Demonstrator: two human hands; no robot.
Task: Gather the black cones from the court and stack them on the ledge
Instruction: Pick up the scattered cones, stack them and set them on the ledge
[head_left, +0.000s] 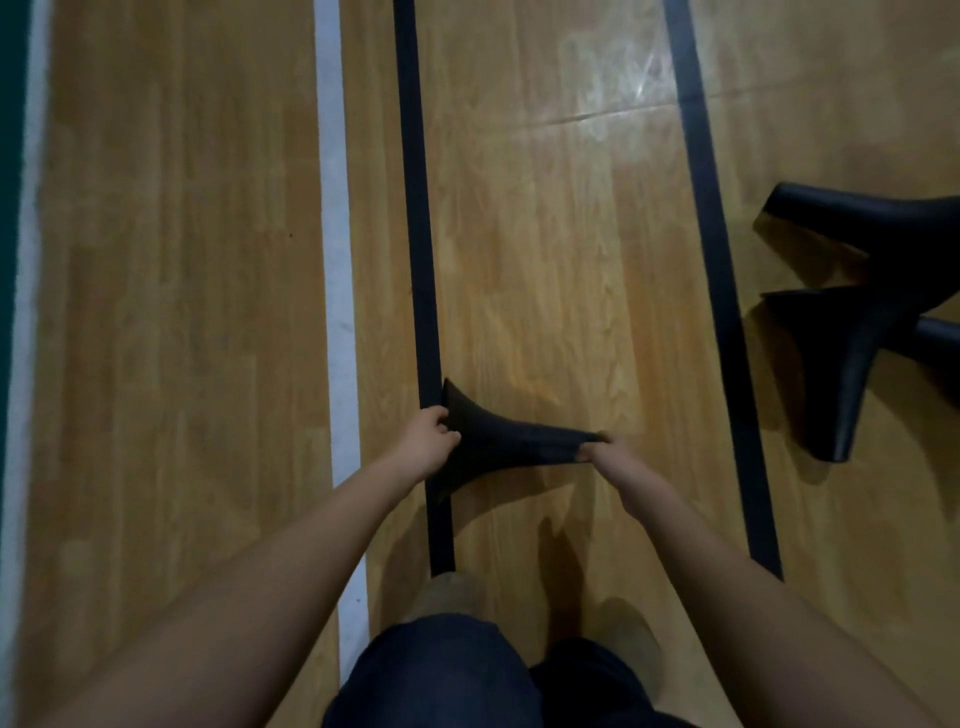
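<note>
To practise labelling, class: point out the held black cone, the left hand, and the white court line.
held black cone (498, 449): head view, middle of its tapering body.
left hand (428, 441): head view, back of the hand at the cone's base.
white court line (332, 208): head view, middle of the stripe.

Single view supplied: head camera, wide-angle, worn on the person. It is aimed forward and steeply down onto the wooden court floor (545, 260), whose painted lines (332, 208) are seen running away up the frame. Forearms are admitted from the bottom corners. The left hand (426, 441) and right hand (608, 457), both gripping a black cone (493, 441), are framed near centre at arm's length. Dark trousers (441, 675) are caught at the bottom edge.
</note>
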